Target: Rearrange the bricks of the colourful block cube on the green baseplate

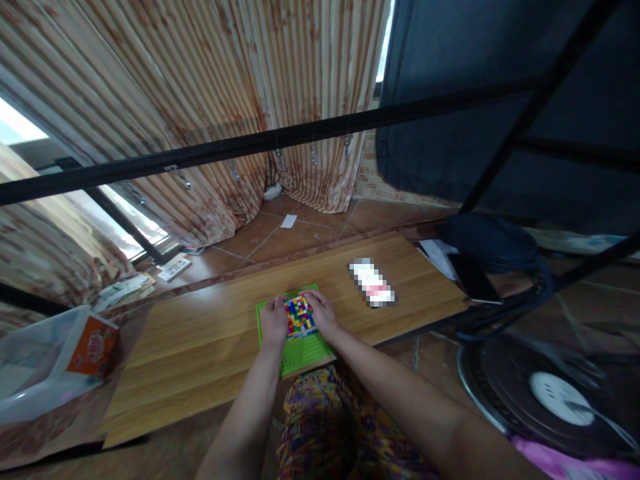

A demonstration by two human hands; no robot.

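Both hands steady a block mosaic on the green baseplate (pixel 300 350) at the tabletop's (pixel 200 333) near edge.

The left hand (pixel 273 321) and right hand (pixel 324 315) flank the coloured blocks (pixel 299 315), each grip curled loosely against them, likely bracing; a blurred packet (pixel 373 283) lies towards the far right corner.

The left hand (pixel 273 321) and right hand (pixel 323 313) cover the side edges of the bricks (pixel 299 315), which are too small to count. The card (pixel 372 284) on the board (pixel 200 340) is pixelated. The fan (pixel 550 393) runs off the lower right edge.
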